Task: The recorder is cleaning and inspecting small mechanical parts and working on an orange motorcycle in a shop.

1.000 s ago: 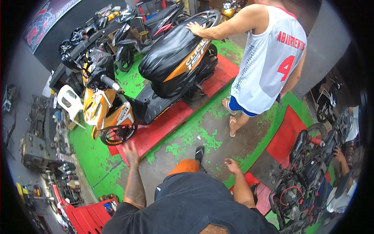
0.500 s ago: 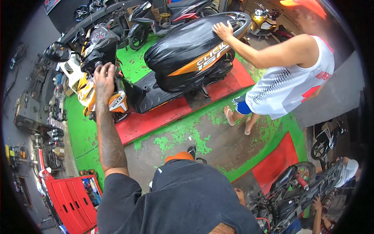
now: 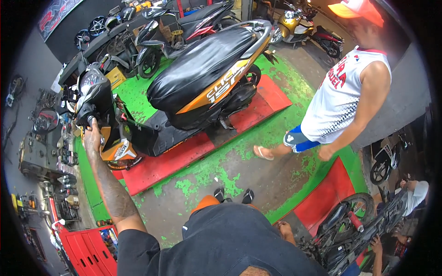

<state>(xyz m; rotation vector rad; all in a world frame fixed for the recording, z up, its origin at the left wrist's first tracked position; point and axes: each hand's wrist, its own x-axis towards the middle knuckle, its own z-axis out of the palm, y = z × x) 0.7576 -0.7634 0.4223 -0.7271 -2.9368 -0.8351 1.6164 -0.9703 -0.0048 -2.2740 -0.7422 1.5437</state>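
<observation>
At the left, my left hand (image 3: 93,133) is closed around the right-hand handlebar grip (image 3: 87,120) of an orange and black scooter (image 3: 202,96), my arm stretched out to it. The front of the scooter points left, and its long black seat (image 3: 207,60) slopes up to the right. Low beside my body hangs my right hand (image 3: 286,231), partly hidden by my dark shirt. Its fingers show too little to tell if they hold anything.
The scooter stands on a red ramp platform (image 3: 170,168) over a green painted floor (image 3: 230,158). A person in a white sleeveless jersey (image 3: 354,87) stands right. A stripped motorcycle (image 3: 350,225) is lower right, a red tool cabinet (image 3: 90,253) lower left. More motorcycles stand behind.
The other person has taken a hand off the scooter's rear and lowered that arm. My left hand stays at the handlebar grip. The view has shifted, showing both my feet.
</observation>
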